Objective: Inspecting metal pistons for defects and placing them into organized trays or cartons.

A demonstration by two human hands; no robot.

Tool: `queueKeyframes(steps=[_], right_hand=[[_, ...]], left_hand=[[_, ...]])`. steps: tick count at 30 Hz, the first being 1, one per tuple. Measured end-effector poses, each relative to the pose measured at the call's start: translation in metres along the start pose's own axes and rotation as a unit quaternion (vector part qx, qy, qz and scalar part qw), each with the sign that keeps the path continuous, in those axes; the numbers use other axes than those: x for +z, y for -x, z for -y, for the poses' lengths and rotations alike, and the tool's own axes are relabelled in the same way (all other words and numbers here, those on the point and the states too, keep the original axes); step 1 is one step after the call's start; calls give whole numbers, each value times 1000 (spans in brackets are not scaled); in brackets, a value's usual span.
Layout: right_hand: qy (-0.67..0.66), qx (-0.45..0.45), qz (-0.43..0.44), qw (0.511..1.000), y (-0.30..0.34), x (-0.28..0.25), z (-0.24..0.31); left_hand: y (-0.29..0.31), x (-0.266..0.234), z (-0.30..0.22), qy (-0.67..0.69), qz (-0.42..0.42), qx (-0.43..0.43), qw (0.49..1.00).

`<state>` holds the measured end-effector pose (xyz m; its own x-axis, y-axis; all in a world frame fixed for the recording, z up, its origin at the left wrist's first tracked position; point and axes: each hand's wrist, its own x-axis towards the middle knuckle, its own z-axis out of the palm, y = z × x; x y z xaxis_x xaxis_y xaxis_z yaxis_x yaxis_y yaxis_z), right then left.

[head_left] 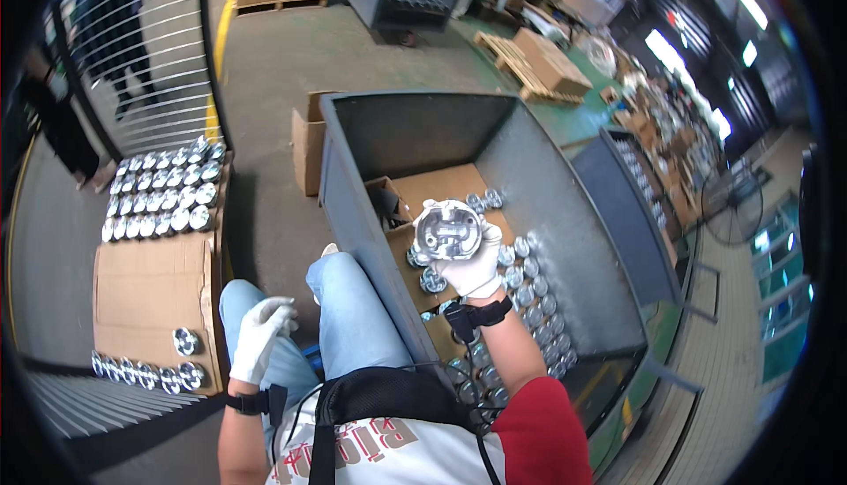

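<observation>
Factory floor; right hand (476, 266) lifts piston (448, 229) over grey bin (565, 194).

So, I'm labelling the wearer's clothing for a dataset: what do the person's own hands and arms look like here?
Both the left hand and the right hand wear white fabric gloves. Each wrist carries a black strap: the left black wristband, the right black wristband. The forearms are bare, and a short red sleeve covers the right upper arm.

Bright, even daylight comes from windows (684, 57) at 2 o'clock, blown out to white. Shadows are soft. Fisheye bends edges; the rim is black, far background slightly blurred.
</observation>
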<state>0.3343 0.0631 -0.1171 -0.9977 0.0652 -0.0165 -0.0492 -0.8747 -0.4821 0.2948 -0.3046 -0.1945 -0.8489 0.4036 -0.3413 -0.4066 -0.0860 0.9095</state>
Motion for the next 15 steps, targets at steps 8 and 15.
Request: queueKeyframes(steps=[8, 15], right_hand=[[736, -277, 285, 548, -24, 123, -88], [533, -47, 238, 811, -17, 97, -154]], left_hand=[[23, 58, -75, 381, 176, 12, 908], [47, 29, -32, 520, 66, 47, 850]])
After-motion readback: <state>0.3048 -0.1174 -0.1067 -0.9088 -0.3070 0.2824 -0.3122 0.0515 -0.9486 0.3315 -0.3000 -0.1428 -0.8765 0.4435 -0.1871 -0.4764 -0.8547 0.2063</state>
